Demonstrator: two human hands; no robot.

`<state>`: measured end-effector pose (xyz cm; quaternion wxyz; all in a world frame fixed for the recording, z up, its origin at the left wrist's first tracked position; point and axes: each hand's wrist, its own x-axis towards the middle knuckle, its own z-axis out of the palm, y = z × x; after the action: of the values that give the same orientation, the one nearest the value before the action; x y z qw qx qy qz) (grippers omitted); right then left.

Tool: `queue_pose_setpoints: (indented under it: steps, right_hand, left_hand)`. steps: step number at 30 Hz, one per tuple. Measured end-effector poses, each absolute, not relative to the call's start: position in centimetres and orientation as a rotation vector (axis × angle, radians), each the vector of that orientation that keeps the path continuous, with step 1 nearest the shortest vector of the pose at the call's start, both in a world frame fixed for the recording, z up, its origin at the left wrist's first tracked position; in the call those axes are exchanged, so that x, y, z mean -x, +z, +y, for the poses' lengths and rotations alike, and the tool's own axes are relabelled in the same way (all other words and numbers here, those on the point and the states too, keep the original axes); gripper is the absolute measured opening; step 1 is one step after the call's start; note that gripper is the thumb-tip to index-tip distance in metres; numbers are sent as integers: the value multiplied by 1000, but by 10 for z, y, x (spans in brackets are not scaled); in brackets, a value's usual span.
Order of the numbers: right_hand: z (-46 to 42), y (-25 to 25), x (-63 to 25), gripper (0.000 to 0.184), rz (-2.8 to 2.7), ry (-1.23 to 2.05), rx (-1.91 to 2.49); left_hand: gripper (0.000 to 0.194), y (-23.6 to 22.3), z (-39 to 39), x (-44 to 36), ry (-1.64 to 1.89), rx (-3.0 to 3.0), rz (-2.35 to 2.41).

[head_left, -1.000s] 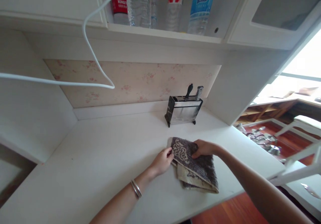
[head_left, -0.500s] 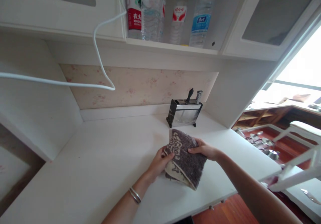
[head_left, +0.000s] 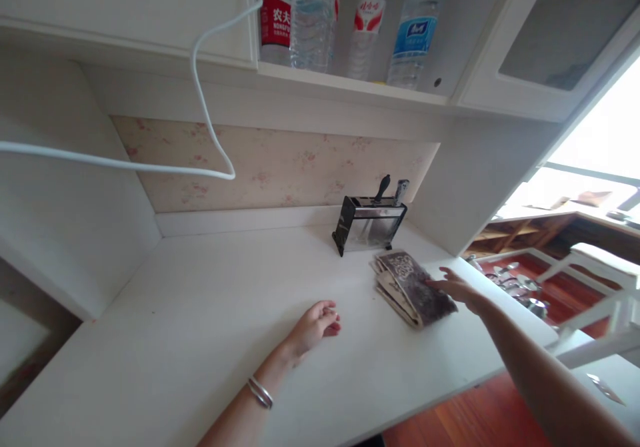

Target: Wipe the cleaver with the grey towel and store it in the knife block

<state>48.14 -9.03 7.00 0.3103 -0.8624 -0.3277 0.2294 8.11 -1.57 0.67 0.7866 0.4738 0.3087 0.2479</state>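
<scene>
A folded brown towel [head_left: 425,292] with a cream pattern lies on the white countertop [head_left: 210,313], its paler folded layers showing on the left. My right hand [head_left: 457,287] is at the towel's right side, fingers stretched out and not gripping; whether a fingertip still touches the cloth I cannot tell. To the left of the towel, apart from it, my left hand [head_left: 316,327] is over the counter with loosely bent fingers and nothing in them. Just behind the towel stands a black and silver knife block [head_left: 373,230] with a black handle and a metal handle sticking up.
Overhead, an open cabinet shelf [head_left: 350,87] bears several plastic bottles [head_left: 413,43]. A white cable [head_left: 210,123] hangs down across the left. At the right, beyond the counter, are a white chair [head_left: 605,267] and metal pots [head_left: 525,287] on a reddish floor.
The towel has gone from between both hands onto the counter, farther right. My left hand has let go and drawn back a little; my right hand has moved right and opened.
</scene>
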Motion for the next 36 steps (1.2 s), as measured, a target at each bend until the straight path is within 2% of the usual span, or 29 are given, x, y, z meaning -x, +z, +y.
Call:
queue_pose_setpoints:
  steps: [3,10,14,19,26,32,34,36]
  right_hand:
    - [-83,50,-480,89,-939,368,2374]
    - [-73,7,-427,81,-1535,45,2598]
    - [-79,-1,-430,63,-1573,-48,2611]
    - [-94,8,-432,53,-1524,-65,2571]
    - [-121,38,-417,55,-1274,-157,2638]
    - [-126,38,-419,59,-1482,184,2685]
    - [-120,42,-408,59,-1480,114,2598]
    - [-110,47,-382,51,-1475,-13,2441]
  left_hand:
    - [32,6,-15,-80,537,-1014,658]
    - [27,3,-17,-79,552,-1049,673]
    - [30,4,-19,-78,557,-1081,684]
    - [30,4,-19,-78,549,-1095,691]
    - [28,5,-10,-74,498,-1067,650]
    - [24,16,-6,-54,491,-1152,699]
    - [23,21,-5,-43,495,-1198,728]
    - [21,24,-3,-30,504,-1240,768]
